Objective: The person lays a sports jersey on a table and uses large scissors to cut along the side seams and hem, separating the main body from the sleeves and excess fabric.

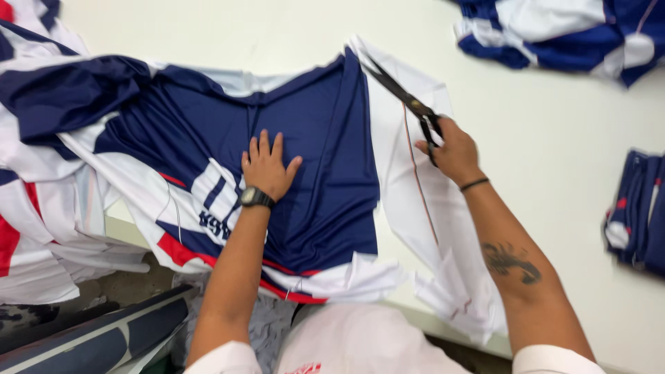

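Left hand (267, 166) lies flat, fingers spread, pressing the navy fabric panel (312, 159) on the white counter (554, 138). Right hand (454, 152) grips black scissors (405, 97), blades pointing along the panel's edge beside a white strip (415, 187). A white printed patch sits by the left wrist. Folded navy pieces (637, 215) lie far right.

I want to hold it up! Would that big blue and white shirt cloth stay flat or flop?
The blue and white printed fabric would probably flop: it already wrinkles and drapes over the white table's edge. It looks thin and shiny, so likely light and a bit slippery. The left hand pressing it flat suggests it shifts easily.
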